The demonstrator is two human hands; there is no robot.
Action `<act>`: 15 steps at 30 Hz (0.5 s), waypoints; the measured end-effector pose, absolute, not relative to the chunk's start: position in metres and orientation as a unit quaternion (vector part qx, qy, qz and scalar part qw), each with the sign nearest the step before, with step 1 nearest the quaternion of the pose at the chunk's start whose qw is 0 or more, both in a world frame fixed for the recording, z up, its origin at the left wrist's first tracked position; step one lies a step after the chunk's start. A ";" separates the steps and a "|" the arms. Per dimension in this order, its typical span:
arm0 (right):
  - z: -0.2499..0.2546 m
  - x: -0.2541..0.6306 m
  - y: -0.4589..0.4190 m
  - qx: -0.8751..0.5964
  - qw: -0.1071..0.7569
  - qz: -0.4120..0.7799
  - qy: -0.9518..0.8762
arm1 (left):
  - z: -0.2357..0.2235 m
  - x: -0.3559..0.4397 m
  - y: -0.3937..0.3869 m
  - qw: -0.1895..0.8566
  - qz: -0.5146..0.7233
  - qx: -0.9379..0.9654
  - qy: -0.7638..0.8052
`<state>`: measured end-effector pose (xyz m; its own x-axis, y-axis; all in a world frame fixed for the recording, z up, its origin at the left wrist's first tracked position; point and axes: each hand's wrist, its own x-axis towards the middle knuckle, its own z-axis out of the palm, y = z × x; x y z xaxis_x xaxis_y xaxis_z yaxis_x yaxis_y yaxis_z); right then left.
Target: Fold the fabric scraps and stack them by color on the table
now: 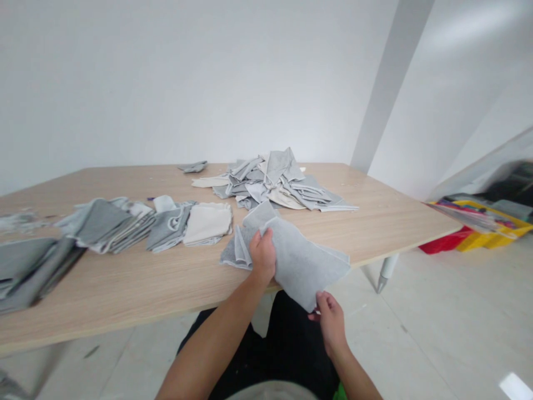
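A light grey piece of cloth (306, 261) hangs at the table's front edge, partly over my lap. My left hand (263, 253) is closed on its upper left part, thumb on top. My right hand (331, 319) pinches the lower right corner; a tiny dark spot shows by those fingertips, too small to name. Left of my left hand, more folded grey cloth (237, 253) lies on the table. Just beyond is a loose heap of grey and cream cloth pieces (270, 180).
On the wooden table (137, 286), a cream cloth stack (207, 223) and grey cloth stacks (112, 222) stand to the left. Dark grey folded cloth (33, 266) lies at far left, near white scraps (20, 222). Yellow bins (495, 225) sit right of the table, low down.
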<state>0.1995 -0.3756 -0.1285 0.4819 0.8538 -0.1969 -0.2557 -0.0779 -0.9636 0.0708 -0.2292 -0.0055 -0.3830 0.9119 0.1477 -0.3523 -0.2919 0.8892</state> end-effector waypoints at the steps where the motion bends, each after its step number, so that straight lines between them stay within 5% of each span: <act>1: -0.131 0.196 -0.375 -0.589 0.620 0.442 -0.272 | -0.005 0.071 -0.229 0.437 0.727 0.342 0.404; 11: -0.203 0.172 -0.393 -0.566 0.492 0.580 -0.318 | -0.002 0.069 -0.227 0.454 0.729 0.330 0.392; 15: -0.205 0.184 -0.387 -0.527 0.606 0.551 -0.226 | -0.002 0.068 -0.227 0.458 0.724 0.342 0.386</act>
<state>0.1842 -0.3868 -0.2054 0.2898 0.9062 -0.3080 -0.4301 -0.1642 -0.8877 0.0676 -0.2275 -0.0024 -0.3458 0.9276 0.1414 -0.3994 -0.2819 0.8724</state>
